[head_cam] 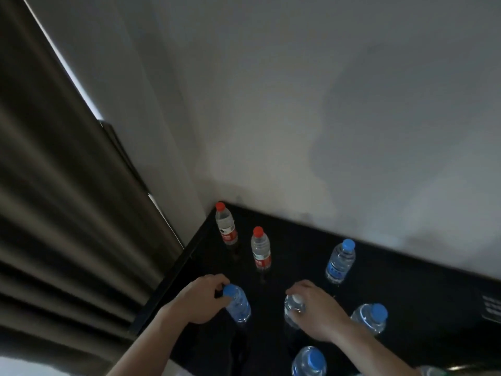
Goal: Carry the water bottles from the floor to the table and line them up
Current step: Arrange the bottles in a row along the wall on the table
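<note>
Several clear water bottles stand upright on a glossy black table (420,289) set in a wall corner. Two red-capped bottles, one (226,223) in the far corner and another (260,248) just nearer, stand at the back left. My left hand (199,299) grips a blue-capped bottle (238,303) near its neck. My right hand (317,308) is closed around a white-capped bottle (293,309). Other blue-capped bottles stand at the back right (340,261), to the right of my right hand (370,317), and at the near edge (309,362).
A grey wall (325,118) rises directly behind the table. Dark pleated curtains (54,213) hang on the left beside the table's left edge. A white printed label (492,308) shows on the table at far right. A greenish object (433,371) peeks in at the bottom right.
</note>
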`<state>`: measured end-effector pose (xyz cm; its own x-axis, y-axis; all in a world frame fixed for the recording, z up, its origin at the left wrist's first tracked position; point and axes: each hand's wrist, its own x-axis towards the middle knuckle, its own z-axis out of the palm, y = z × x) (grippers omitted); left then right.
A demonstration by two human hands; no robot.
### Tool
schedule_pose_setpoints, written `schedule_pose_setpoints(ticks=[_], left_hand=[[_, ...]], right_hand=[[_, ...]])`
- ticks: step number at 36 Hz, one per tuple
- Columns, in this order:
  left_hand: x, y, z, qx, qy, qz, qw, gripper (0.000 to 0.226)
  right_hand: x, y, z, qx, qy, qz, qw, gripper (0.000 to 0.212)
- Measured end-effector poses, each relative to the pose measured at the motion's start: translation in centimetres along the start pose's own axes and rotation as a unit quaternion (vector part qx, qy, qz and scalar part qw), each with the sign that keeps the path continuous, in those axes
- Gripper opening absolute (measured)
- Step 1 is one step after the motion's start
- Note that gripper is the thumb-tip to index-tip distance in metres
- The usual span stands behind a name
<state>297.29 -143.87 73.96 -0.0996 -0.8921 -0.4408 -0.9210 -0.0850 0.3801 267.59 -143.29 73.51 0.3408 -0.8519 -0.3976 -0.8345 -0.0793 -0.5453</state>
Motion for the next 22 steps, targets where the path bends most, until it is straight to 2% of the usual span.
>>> schedule_pose_setpoints(ticks=[6, 15, 20, 22], left_hand=[[2.0, -2.2, -4.8, 0.004, 0.019, 0.008, 1.0, 0.047], [11.9, -6.9, -13.3, -0.002, 0.079, 0.045, 0.996, 0.045], [18.4, -8.3, -15.3, 0.016, 0.058, 0.085, 0.995, 0.058], [20.4, -8.3, -15.3, 0.042, 0.051, 0.104, 0.992, 0.061]], right_hand=[[1.3, -2.0, -1.4, -0.005, 0.005, 0.021, 1.0, 0.049], [9.8, -8.6, -3.6, 0.012, 0.095, 0.031, 0.995, 0.045], [15.8, -11.7, -2.8, 0.059, 0.107, 0.102, 0.987, 0.07], [17.6, -12.4, -2.1, 0.061, 0.102, 0.134, 0.984, 0.073]])
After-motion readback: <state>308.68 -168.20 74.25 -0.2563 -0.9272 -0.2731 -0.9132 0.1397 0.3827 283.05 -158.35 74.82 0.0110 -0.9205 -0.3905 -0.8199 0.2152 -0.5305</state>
